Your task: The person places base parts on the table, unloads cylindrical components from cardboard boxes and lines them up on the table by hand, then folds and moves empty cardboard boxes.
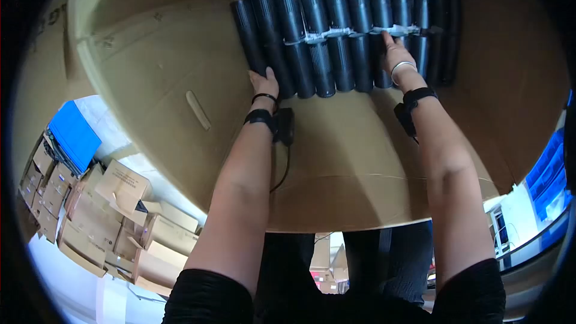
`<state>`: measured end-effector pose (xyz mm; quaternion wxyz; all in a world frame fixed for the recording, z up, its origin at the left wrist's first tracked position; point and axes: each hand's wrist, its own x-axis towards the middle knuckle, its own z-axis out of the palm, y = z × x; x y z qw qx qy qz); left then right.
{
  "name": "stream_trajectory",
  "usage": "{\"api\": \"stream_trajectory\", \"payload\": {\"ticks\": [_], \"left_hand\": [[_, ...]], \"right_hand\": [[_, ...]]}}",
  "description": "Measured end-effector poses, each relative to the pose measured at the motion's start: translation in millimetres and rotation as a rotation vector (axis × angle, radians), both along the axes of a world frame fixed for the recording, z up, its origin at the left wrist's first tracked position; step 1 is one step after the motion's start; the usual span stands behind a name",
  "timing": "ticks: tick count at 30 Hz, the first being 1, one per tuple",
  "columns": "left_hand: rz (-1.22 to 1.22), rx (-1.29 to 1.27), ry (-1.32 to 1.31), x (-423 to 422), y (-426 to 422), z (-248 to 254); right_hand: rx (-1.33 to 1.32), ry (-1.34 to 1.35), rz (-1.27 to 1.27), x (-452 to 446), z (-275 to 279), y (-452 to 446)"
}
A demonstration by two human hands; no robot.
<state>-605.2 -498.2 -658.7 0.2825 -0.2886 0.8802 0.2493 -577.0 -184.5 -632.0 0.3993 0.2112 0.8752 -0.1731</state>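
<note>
Several glossy black cylinders (340, 63), some with ribbed surfaces, lie side by side in two rows inside a large cardboard box (336, 144). White material (327, 34) shows between the rows. My left hand (264, 82) is closed around the lower end of a cylinder at the left edge, thumb apart from the fingers. My right hand (399, 57) lies on the lower row towards the right, its fingers reaching up to the seam and closed on a black cylinder; part of that grip is hidden.
The box's front edge (354, 226) is close to my body, and its walls rise around my arms. Cardboard cartons (96, 213) are piled outside at the left, below a blue bin (76, 135). Blue material (547, 171) is at the right. A cable (287, 165) hangs from my left wrist device.
</note>
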Motion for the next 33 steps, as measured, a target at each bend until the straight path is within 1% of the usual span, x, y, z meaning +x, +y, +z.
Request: {"api": "stream_trajectory", "payload": {"ticks": [1,2,4,5,6,9,10,12,13,14,16,17,18,20,21,22,24,25,26,28,29,30,32,33], "left_hand": [[0.003,-0.009,-0.015,10.3,0.9,-8.4],[0.006,-0.111,-0.061,10.6,9.0,-4.4],[0.01,-0.305,-0.137,2.9,20.9,6.8],[0.011,-0.305,-0.14,2.7,19.4,6.6],[-0.011,-0.344,-0.167,2.9,18.9,6.1],[-0.054,-0.414,-0.208,-2.9,12.6,-1.0],[-0.045,-0.323,-0.163,-1.5,6.6,-2.6],[-0.028,-0.142,-0.08,3.9,-5.1,-5.8],[-0.029,-0.146,-0.08,4.4,-6.9,-4.2],[-0.099,-0.057,0.007,7.9,-8.3,3.2],[-0.241,0.13,0.197,5.9,-7.9,18.2],[-0.243,0.129,0.206,2.2,-2.7,24.5],[-0.304,0.148,0.166,-1.4,4.8,28.9],[-0.428,0.182,0.071,-4.4,12.6,33.0],[-0.429,0.179,0.065,-5.7,15.0,30.3],[-0.311,0.274,0.098,-9.7,17.3,24.7],[-0.068,0.472,0.151,-14.5,28.3,10.1],[-0.062,0.478,0.136,-14.4,29.9,4.9],[-0.017,0.612,-0.032,-18.6,29.7,4.8],[0.081,0.854,-0.367,-23.3,22.0,7.4],[0.086,0.845,-0.372,-21.5,18.9,8.4],[0.133,0.814,-0.373,-17.0,20.4,8.7],[0.231,0.758,-0.382,-8.1,22.6,10.0],[0.234,0.759,-0.389,-6.3,22.3,9.6]], "right_hand": [[0.023,0.058,-0.091,3.6,-6.1,-1.0],[0.016,0.047,-0.089,6.6,-9.8,-3.9],[0.081,0.166,-0.136,6.4,-6.2,-9.9],[0.116,0.224,-0.16,8.6,-5.4,-12.0],[0.113,0.218,-0.161,14.7,-7.4,-12.5],[0.065,0.377,-0.154,21.1,-7.6,-12.0],[0.062,0.38,-0.157,20.9,-8.5,-11.0],[0.006,0.311,-0.165,8.3,9.2,-9.4],[-0.022,0.277,-0.169,3.6,15.2,-10.8],[-0.032,0.268,-0.171,5.4,13.5,-15.7],[-0.197,0.289,-0.18,-1.4,8.9,-27.7],[-0.273,0.308,-0.182,-7.1,10.0,-31.8],[-0.271,0.319,-0.183,-11.4,12.0,-35.5],[-0.217,0.438,-0.213,-8.6,12.7,-45.5],[-0.193,0.488,-0.225,-4.0,8.4,-47.1],[-0.189,0.487,-0.224,0.5,1.5,-46.2],[-0.281,0.222,-0.502,19.2,-22.2,-29.1],[-0.323,0.078,-0.64,31.8,-31.6,-22.4],[-0.318,0.064,-0.637,38.3,-34.2,-19.8],[-0.505,0.069,-0.784,41.2,-34.2,-19.4],[-0.601,0.077,-0.861,39.8,-34.8,-20.5],[-0.609,0.072,-0.866,39.8,-36.0,-19.1],[-0.935,-0.08,-0.921,40.4,-32.3,-11.9],[-1.092,-0.157,-0.941,40.0,-29.7,-8.4]]}}
